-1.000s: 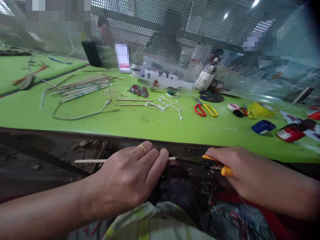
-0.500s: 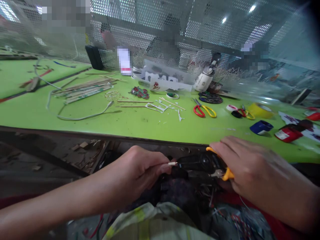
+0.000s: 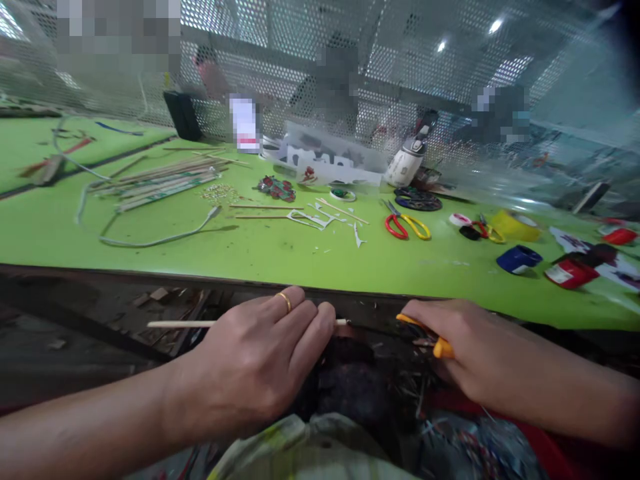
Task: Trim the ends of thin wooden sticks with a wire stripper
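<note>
My left hand point(image 3: 265, 350), with a gold ring on one finger, is closed round a thin wooden stick point(image 3: 181, 324). The stick lies nearly level, sticking out on both sides of the fist, and its right tip looks dark. Opposite it, my right hand point(image 3: 467, 340) grips pliers by their orange handles point(image 3: 443, 348). The dark jaws of the pliers point left at the stick's tip; against the dark background I cannot tell whether they touch it. Both hands are in front of the table edge, above my lap.
On the green table point(image 3: 260, 260) lie a bundle of sticks point(image 3: 160, 183), a white cable point(image 3: 150, 243), white scraps point(image 3: 310, 220), red-and-yellow scissors point(image 3: 407, 227), a blue tape roll point(image 3: 519, 259) and a red one point(image 3: 570, 272). A perforated metal screen point(image 3: 280, 67) stands behind. Below right is a plastic bag point(image 3: 475, 447).
My left hand has turned knuckles-up, and more of the stick now shows on its left. My right hand with the pliers has shifted slightly left and down.
</note>
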The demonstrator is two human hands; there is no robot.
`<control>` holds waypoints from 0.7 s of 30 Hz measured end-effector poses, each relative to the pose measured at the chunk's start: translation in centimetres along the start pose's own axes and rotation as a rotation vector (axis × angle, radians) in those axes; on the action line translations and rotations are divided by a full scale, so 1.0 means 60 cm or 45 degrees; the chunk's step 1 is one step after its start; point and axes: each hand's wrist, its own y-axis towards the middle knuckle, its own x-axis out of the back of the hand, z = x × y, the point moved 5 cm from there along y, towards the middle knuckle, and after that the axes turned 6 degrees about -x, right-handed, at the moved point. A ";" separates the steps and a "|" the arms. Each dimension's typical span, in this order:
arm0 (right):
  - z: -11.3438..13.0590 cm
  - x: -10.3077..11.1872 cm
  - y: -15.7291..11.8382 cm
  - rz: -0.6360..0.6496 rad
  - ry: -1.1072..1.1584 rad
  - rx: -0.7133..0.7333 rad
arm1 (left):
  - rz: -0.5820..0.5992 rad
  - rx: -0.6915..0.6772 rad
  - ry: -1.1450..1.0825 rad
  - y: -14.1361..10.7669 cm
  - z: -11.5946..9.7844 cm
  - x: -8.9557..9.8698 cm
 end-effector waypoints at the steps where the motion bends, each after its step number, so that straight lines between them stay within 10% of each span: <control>1: -0.001 -0.002 0.001 0.048 0.049 -0.017 | -0.005 -0.022 0.014 0.001 0.002 0.000; 8: -0.007 -0.006 -0.009 0.132 0.273 -0.092 | 0.118 0.174 -0.353 0.013 0.020 -0.006; 15: -0.015 -0.012 -0.025 -0.163 0.001 -0.042 | 0.685 0.660 -1.066 0.016 0.035 -0.028; 21: -0.015 -0.007 -0.033 -0.238 -0.099 -0.010 | 0.537 0.551 -0.888 0.027 0.025 -0.017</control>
